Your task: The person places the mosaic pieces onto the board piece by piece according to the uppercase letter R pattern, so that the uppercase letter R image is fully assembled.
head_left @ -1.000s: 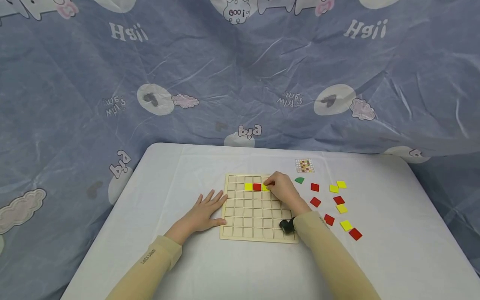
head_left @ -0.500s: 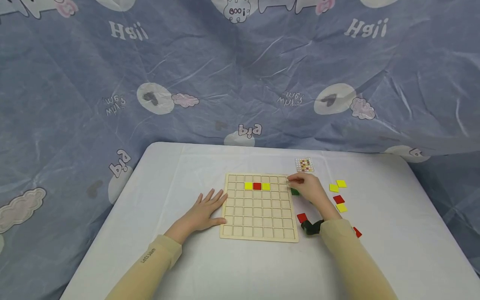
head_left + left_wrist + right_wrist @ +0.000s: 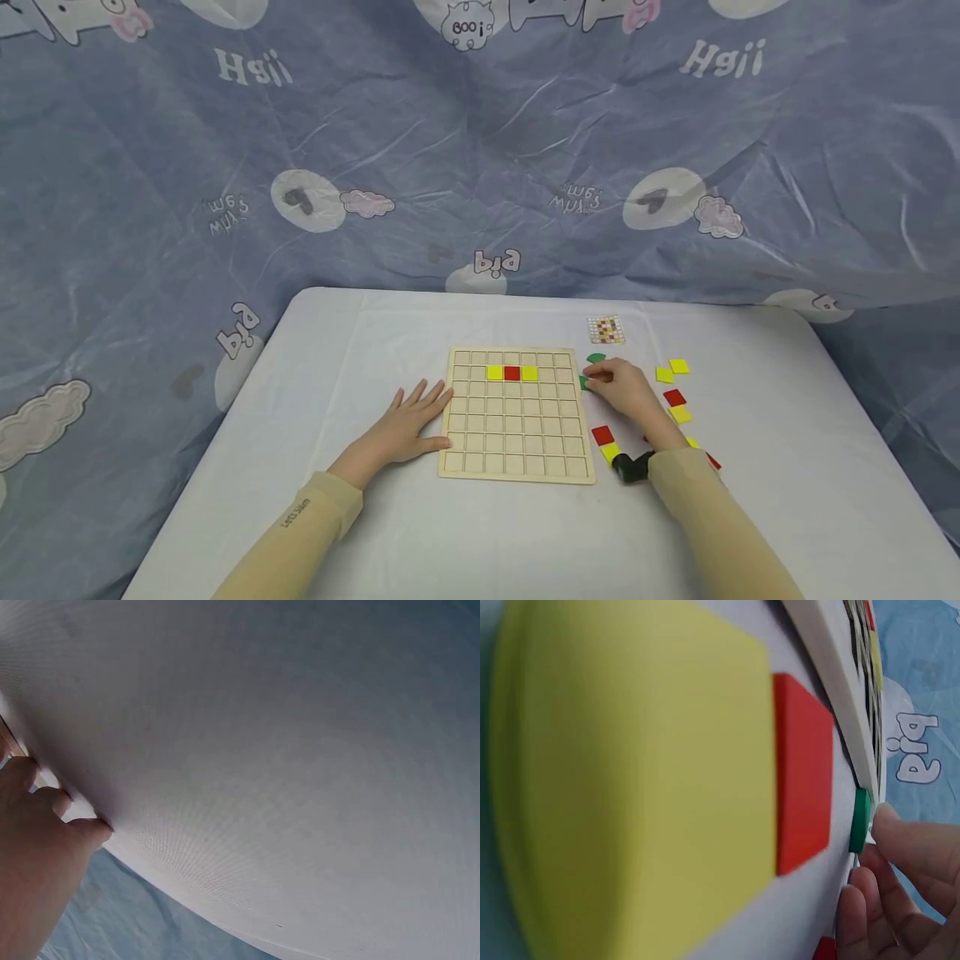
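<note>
A square wooden grid board [image 3: 517, 432] lies on the table. In its second row from the back sit a yellow tile [image 3: 495, 372], a red tile [image 3: 512, 373] and another yellow tile [image 3: 529, 373]. My left hand [image 3: 405, 423] rests flat with spread fingers against the board's left edge. Just off the right edge is my right hand [image 3: 624, 388], loosely curled, its thumb and fingertips close beside a green piece [image 3: 860, 820]. A small gap shows between thumb and index finger, with nothing visible in it. Another green piece [image 3: 596, 357] lies just behind that hand.
A small printed pattern card [image 3: 605, 329] lies behind the board on the right. Loose yellow tiles [image 3: 678, 367] and red tiles [image 3: 675, 397] are scattered right of the right hand. Near the right wrist camera [image 3: 633, 467] lie another red tile [image 3: 602, 436] and a yellow one.
My right hand has let go of the yellow tile in the second row and moved right off the board, then slightly nearer to me. The left hand has stayed in place.
</note>
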`<state>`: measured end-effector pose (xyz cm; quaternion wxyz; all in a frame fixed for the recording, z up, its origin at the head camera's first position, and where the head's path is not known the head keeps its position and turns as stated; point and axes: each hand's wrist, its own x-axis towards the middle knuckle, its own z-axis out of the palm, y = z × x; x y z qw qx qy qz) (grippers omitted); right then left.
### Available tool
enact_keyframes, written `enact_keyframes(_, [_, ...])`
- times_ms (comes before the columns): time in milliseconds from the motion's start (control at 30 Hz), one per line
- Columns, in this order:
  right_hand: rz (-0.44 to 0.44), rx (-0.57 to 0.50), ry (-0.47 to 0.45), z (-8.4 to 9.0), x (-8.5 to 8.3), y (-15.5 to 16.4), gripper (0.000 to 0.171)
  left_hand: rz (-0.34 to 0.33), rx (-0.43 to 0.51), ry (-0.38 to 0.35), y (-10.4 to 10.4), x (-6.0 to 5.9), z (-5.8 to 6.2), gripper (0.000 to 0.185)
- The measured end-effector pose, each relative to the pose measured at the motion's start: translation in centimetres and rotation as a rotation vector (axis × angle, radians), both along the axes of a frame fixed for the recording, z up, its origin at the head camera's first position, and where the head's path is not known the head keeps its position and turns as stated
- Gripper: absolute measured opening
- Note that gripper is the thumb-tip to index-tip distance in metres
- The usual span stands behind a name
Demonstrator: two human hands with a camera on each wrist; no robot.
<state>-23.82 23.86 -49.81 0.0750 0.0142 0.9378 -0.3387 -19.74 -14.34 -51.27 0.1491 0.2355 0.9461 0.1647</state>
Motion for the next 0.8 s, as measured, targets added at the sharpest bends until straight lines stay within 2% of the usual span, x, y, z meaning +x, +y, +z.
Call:
enact_keyframes(167, [0.01,0.027,0.017,0.0,0.0,-0.5,0.028,0.0,0.0,0.0,0.0,0.1,0.1,0.088])
enact_keyframes(600, [-0.015,0.01,-0.005,0.6,0.5,-0.3,0.019,0.001,-0.001,0.002,0.0,0.1,-0.1,0.088])
enact_keyframes(800, [-0.05,-0.052,0.06,1.7,0.2,-0.3,0.018,-0.004,0.002,-0.002,-0.1,0.1,0.0,0.088])
